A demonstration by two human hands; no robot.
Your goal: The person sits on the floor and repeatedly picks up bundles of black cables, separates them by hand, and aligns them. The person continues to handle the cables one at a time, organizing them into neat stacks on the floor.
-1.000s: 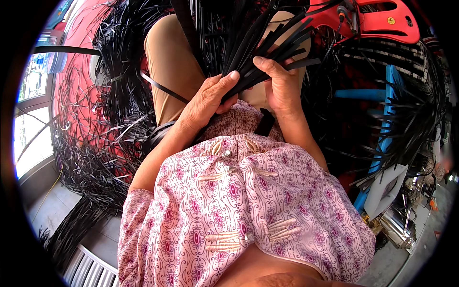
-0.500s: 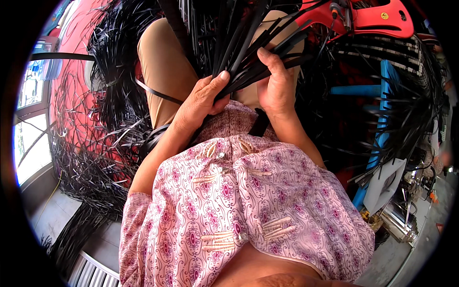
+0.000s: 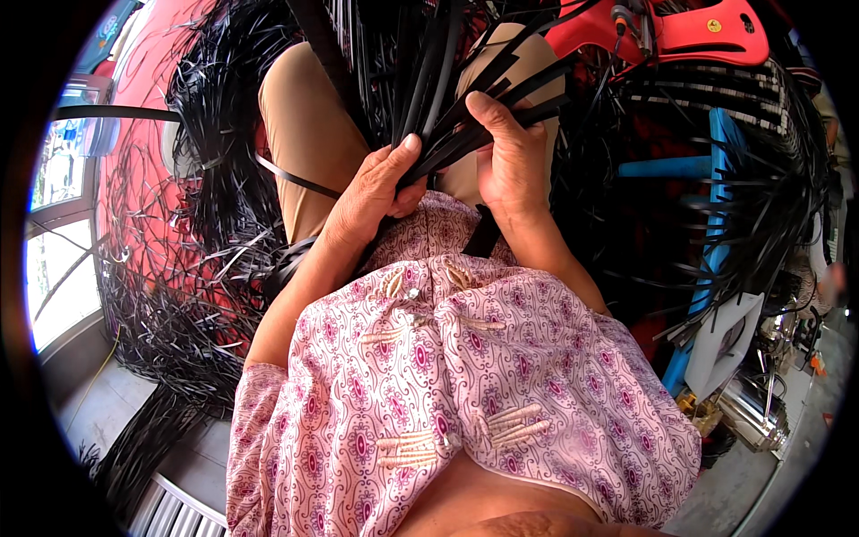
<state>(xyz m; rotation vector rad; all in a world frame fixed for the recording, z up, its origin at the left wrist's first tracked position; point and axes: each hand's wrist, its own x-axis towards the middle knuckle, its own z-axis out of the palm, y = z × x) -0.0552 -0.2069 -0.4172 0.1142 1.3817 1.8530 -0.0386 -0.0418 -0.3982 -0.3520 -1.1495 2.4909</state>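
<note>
A bundle of black plastic strips (image 3: 465, 116), running toward the upper frame, is grasped by the left hand (image 3: 376, 188) and right hand (image 3: 510, 157).

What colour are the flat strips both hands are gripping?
The flat plastic strips are black, clearest in the head view, bunched between the left hand and right hand.

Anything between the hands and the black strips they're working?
Nothing visible. The left hand and right hand both already hold the bundle of black strips directly, fingers wrapped on it over the lap.
</note>
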